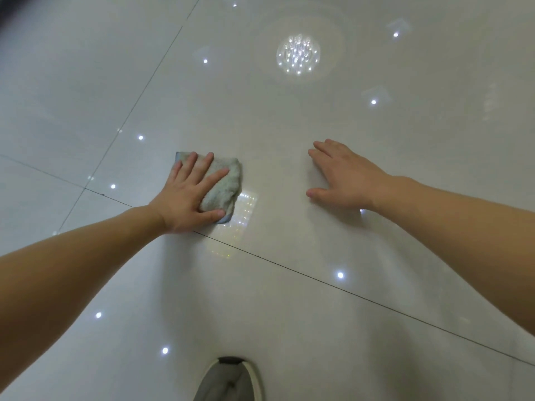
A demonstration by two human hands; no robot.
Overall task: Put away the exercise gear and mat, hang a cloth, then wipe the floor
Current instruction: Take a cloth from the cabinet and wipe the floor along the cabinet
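Observation:
A folded pale grey-green cloth (225, 183) with a blue edge lies flat on the glossy white tiled floor (289, 125). My left hand (188, 195) presses down on the cloth, fingers spread over its top and thumb along its near edge. My right hand (344, 178) rests flat on the bare tile to the right of the cloth, fingers apart, holding nothing. Both bare forearms reach in from the lower corners.
Dark grout lines cross the floor, one running diagonally just below my left hand. Ceiling lights reflect in the tiles, with a large round cluster at the top middle. The toe of a grey slipper (228, 380) shows at the bottom edge.

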